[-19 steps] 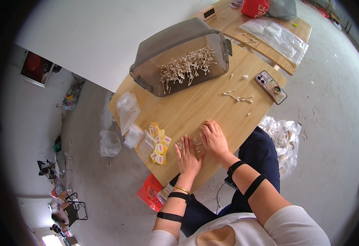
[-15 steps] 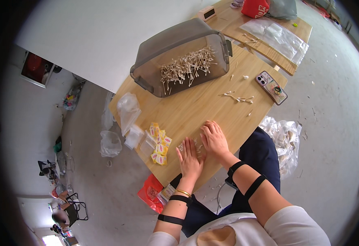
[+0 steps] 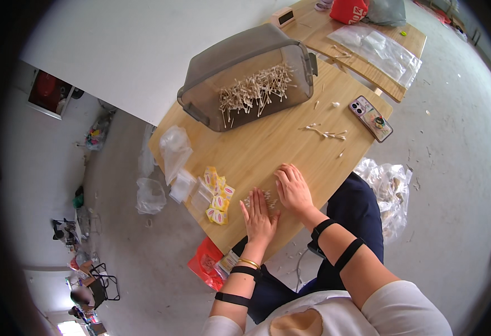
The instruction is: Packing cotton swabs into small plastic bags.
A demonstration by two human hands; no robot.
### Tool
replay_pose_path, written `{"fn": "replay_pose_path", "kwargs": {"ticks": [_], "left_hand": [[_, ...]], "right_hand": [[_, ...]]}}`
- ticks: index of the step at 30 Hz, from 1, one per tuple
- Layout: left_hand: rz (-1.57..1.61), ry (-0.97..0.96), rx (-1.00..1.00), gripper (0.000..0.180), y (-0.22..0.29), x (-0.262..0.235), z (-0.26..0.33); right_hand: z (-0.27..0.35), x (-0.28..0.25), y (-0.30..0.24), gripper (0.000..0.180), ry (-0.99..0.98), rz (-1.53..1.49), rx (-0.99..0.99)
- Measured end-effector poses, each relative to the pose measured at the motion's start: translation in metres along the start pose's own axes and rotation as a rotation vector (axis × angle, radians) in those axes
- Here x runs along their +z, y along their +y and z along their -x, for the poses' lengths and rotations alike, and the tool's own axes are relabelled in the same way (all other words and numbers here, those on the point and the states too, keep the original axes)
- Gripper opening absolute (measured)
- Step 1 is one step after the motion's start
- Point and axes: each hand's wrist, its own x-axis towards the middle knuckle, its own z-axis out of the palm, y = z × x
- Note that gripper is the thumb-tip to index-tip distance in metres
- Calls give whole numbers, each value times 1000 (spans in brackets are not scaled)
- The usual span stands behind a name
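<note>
My left hand [image 3: 259, 215] and my right hand [image 3: 293, 189] lie flat on the wooden table [image 3: 268, 140] near its front edge, fingers spread. Between and partly under them sits a small clear packet of cotton swabs [image 3: 260, 199]. Both palms press down on it; neither hand is closed round anything. Just left of my left hand lies a pile of small yellow-and-white packets [image 3: 217, 196]. Further back stands a grey plastic bin [image 3: 245, 75] holding several loose cotton swabs [image 3: 255, 89].
A few loose swabs [image 3: 326, 133] and a phone [image 3: 371, 117] lie at the table's right. Clear bags [image 3: 175, 151] hang over the left edge. A second table [image 3: 363, 50] behind carries a plastic bag and a red pouch. A bag of packets [image 3: 388, 187] sits on the floor at the right.
Both hands have stayed on the packet near the front edge; the fingers have shifted only slightly.
</note>
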Motion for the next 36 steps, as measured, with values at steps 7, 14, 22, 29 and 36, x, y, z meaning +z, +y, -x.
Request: {"fn": "replay_pose_path", "kwargs": {"ticks": [7,14,22,29,36], "left_hand": [[47,-17,-16,84,7,1,16],[356,149,-68,86,-6,-17,10],[977,261,-102,98,-10,4,-7],[1019,359,-152,92,-16,-12,2],[90,25,12,91,-6,-14,22]], "right_hand": [[-3,-1,-7,25,7,-16,7],[3,-8,-2,27,45,-309,85],[18,39,-45,34,-88,-523,48],[19,22,-35,38,13,-569,150],[36,-12,-15,33,50,-250,133]]}}
